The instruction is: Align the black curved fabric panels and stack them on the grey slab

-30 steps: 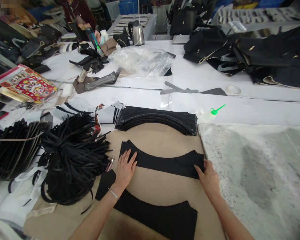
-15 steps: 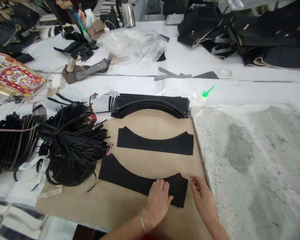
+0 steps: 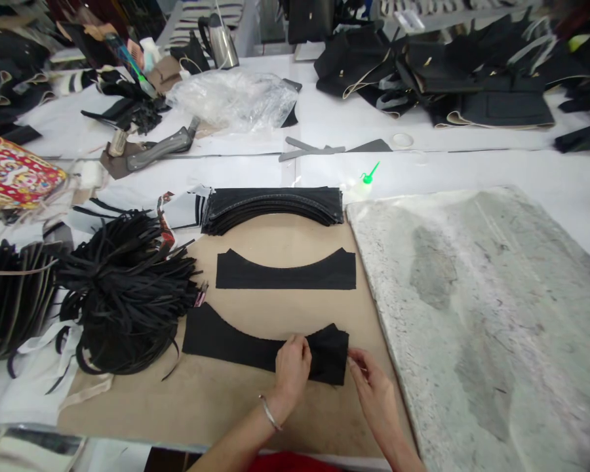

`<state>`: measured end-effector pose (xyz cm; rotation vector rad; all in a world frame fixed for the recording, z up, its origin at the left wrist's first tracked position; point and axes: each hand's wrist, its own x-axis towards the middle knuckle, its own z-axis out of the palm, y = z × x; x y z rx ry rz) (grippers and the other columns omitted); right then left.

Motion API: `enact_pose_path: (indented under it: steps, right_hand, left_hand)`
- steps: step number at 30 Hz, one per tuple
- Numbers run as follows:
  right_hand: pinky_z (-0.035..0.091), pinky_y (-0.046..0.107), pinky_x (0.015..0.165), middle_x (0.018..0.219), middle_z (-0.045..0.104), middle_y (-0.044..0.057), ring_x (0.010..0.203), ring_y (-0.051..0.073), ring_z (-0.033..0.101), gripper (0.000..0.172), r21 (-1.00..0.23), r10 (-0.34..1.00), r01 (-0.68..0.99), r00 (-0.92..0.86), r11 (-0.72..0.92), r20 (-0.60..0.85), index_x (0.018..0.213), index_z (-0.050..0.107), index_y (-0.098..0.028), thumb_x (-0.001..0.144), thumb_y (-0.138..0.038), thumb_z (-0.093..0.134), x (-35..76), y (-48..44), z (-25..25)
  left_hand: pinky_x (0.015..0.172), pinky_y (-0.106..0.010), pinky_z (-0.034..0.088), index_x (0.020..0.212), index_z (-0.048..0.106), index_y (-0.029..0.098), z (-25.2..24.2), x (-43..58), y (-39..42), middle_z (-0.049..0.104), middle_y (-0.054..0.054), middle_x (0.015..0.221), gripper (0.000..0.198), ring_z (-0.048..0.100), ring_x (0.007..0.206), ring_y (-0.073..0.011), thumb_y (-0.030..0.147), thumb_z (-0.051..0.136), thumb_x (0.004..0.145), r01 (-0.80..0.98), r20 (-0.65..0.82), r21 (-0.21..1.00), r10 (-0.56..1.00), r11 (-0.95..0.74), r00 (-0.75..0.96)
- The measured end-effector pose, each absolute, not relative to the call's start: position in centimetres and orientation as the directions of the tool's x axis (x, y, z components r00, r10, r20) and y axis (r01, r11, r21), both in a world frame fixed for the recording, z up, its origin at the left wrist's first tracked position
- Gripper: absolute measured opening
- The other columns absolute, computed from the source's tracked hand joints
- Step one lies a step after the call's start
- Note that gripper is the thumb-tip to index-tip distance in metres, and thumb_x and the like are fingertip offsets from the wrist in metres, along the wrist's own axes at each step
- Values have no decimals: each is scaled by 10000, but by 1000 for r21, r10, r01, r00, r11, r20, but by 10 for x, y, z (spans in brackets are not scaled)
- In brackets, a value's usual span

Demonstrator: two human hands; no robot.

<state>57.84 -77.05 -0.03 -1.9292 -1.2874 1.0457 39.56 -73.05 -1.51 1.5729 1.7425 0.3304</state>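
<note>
A black curved fabric panel (image 3: 231, 341) lies slightly aslant on the brown board at the front. My left hand (image 3: 292, 367), a bracelet on its wrist, rests over the panel's right half with its fingers curled in on the cloth. At the right end of this panel, my right hand (image 3: 373, 387) has thumb and fingers drawn together at the edge. Its fingertips are partly hidden. Behind lies a second black panel (image 3: 285, 278) of like shape, flat and untouched. Farther back is a stack of black curved panels (image 3: 275, 203).
The brown board (image 3: 177, 413) borders a grey-white stained slab (image 3: 462, 295) on the right. A heap of black strips (image 3: 128, 282) stands at left. Beyond are a green-tipped nozzle (image 3: 370, 175), a grey-handled tool (image 3: 162, 147), clear plastic (image 3: 236, 98) and black bags (image 3: 437, 72).
The camera view has shifted, so the scene sits farther left. My left fingers have gone from lying over the panel to curling in. My right hand has come up against the panel's right edge.
</note>
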Motion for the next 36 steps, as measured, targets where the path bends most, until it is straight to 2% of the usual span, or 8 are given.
enact_pose_path:
  steps: [4, 12, 17, 20, 23, 26, 30, 36]
  right_hand:
    - [523, 381, 891, 1108, 663, 108, 1002, 237, 639, 363, -826, 937, 444, 197, -346, -287, 1140, 577, -189, 898, -433, 459, 564, -773, -10]
    - [462, 410, 1017, 1220, 554, 103, 1132, 233, 564, 401, -760, 965, 636, -96, -130, -246, 1290, 521, -205, 915, -285, 403, 552, -776, -31]
    - [505, 381, 955, 1168, 554, 95, 1057, 225, 593, 389, -744, 963, 654, -91, -135, -255, 1271, 523, -207, 920, -337, 415, 553, -776, -36]
    - [529, 379, 902, 1140, 571, 94, 1006, 228, 609, 412, -749, 963, 646, -79, -147, -257, 1246, 547, -203, 911, -419, 444, 555, -775, -38]
    - [543, 397, 846, 1093, 605, 96, 955, 253, 618, 460, -763, 961, 614, -27, -201, -275, 1144, 624, -208, 849, -546, 523, 552, -767, -31]
    - [543, 406, 863, 1171, 628, 92, 1008, 273, 619, 528, -850, 926, 397, 1, -346, -377, 1172, 633, -241, 803, -615, 580, 540, -751, -6]
    - [567, 390, 849, 1268, 626, 87, 1129, 300, 598, 618, -826, 826, -103, 48, -555, -561, 1244, 595, -252, 754, -626, 644, 516, -722, 37]
    - [578, 323, 790, 1110, 705, 74, 982, 288, 666, 578, -734, 745, -141, -56, -665, -665, 1123, 660, -201, 623, -433, 836, 500, -688, 53]
  left_hand:
    - [668, -270, 395, 797, 532, 197, -18, 385, -727, 609, -17, 727, 187, 602, 696, -163, 108, 410, 906, 667, -388, 676, 921, 315, -41]
    - [636, -263, 398, 727, 484, 210, -11, 342, -707, 530, 25, 612, 167, 558, 618, -161, 99, 463, 849, 496, -303, 762, 906, 417, -297]
    - [772, -304, 423, 799, 462, 206, 34, 241, -668, 512, 7, 780, 76, 529, 775, -169, 183, 455, 871, 401, -40, 791, 693, 462, -720]
    - [822, -307, 413, 882, 445, 210, 87, 214, -665, 484, 3, 868, 51, 501, 833, -159, 248, 446, 917, 463, 223, 801, 528, 380, -819]
    - [795, -281, 430, 907, 460, 206, 122, 246, -678, 506, -18, 893, 42, 515, 846, -151, 204, 436, 942, 671, 481, 732, 606, 120, -633]
    - [696, -242, 442, 888, 454, 213, 114, 305, -696, 519, -13, 820, 162, 515, 745, -133, 100, 356, 950, 700, 340, 713, 891, -36, -300]
    - [670, -305, 482, 926, 453, 200, 69, 352, -719, 569, -55, 828, 199, 544, 750, -182, 59, 313, 918, 719, 217, 684, 975, -121, -42]
    - [723, -362, 538, 1006, 475, 188, 44, 342, -747, 611, -90, 932, 183, 584, 821, -209, 77, 383, 894, 679, 160, 723, 987, -129, 17]
